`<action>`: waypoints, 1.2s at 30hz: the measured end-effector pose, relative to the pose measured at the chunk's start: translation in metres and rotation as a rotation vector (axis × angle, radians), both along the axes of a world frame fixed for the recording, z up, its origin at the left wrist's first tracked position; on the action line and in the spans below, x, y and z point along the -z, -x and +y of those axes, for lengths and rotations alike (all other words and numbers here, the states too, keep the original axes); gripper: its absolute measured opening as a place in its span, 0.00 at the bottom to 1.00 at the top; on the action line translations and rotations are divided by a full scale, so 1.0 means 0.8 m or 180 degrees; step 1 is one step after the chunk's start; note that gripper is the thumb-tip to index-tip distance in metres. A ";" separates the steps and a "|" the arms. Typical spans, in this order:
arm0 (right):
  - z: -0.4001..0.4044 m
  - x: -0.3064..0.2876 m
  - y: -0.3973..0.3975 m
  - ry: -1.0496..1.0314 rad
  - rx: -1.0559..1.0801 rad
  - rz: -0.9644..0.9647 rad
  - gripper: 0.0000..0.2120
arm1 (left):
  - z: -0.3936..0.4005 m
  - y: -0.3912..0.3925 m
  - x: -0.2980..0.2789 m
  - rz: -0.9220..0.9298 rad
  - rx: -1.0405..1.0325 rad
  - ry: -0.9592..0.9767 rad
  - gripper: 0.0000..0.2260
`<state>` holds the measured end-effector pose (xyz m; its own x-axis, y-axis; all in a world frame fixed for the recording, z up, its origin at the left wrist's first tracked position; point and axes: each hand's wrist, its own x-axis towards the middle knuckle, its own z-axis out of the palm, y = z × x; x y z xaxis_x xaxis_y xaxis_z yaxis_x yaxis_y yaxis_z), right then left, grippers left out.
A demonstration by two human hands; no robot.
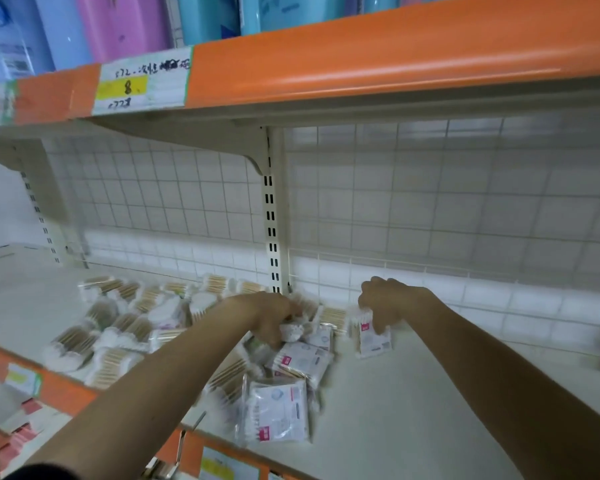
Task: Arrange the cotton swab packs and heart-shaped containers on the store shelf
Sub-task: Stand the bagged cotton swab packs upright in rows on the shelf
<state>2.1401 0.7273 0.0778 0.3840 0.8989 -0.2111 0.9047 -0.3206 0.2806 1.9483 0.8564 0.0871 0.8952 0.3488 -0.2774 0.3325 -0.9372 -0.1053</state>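
Your left hand (274, 317) curled around swab pack (291, 332) atop pile (125, 327) on shelf (413, 410). Your right hand (385, 303) pinches upright pack (373, 336), standing on shelf just right of pile.

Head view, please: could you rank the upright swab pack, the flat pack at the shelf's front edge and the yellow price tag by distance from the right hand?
1. Upright swab pack, pinched by the right hand.
2. Flat pack, lower left, at the shelf's front edge.
3. Yellow price tag, far upper left, on the orange rail above.
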 end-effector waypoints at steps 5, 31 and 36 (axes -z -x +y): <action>-0.029 -0.016 -0.007 -0.0050 0.0065 0.0387 0.19 | 0.005 -0.008 -0.001 -0.0169 -0.0011 0.0107 0.17; -0.269 -0.043 -0.033 -0.0539 0.0973 0.0616 0.13 | -0.151 -0.123 -0.040 -0.0934 0.0477 0.1591 0.18; -0.323 -0.046 -0.054 -0.0452 0.1200 0.0586 0.12 | -0.198 -0.154 -0.042 -0.0822 0.0592 0.1582 0.14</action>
